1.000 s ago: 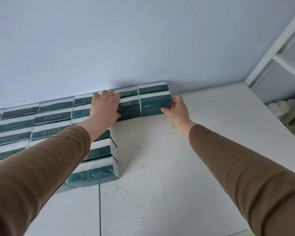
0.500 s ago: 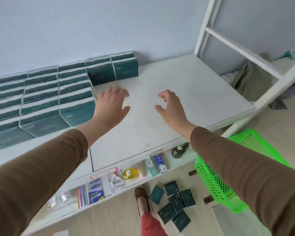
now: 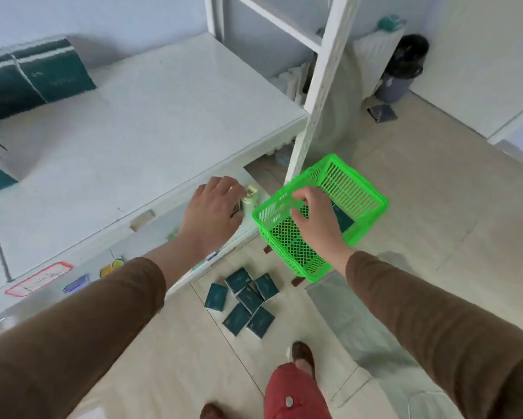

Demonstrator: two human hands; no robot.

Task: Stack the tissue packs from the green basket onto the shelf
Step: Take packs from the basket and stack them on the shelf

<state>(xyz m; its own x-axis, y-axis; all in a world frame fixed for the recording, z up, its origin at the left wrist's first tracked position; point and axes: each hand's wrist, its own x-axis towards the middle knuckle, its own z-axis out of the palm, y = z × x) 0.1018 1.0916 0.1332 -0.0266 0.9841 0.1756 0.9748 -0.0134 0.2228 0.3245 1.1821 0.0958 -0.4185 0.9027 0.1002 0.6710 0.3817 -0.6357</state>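
The green basket (image 3: 357, 189) stands on the floor to the right of the white shelf (image 3: 151, 125). One dark teal tissue pack (image 3: 343, 217) lies inside it. My right hand (image 3: 314, 219) hovers over the basket with relaxed, slightly bent fingers, holding nothing. My left hand (image 3: 213, 211) hangs empty in front of the shelf's front edge, fingers loose. Stacked teal tissue packs (image 3: 42, 74) sit at the shelf's back left. Several more packs (image 3: 246, 299) lie scattered on the floor below.
A white upright post (image 3: 323, 86) rises between shelf and basket. Small items sit on the lower shelf level (image 3: 251, 195). A dark bin (image 3: 402, 71) stands at the far wall. My shoe (image 3: 304, 355) and red trouser leg (image 3: 293, 394) are near the floor packs.
Both hands have left the stacked packs and dropped down and right. The view has swung from the shelf top to the floor; my right hand now hangs over the basket.
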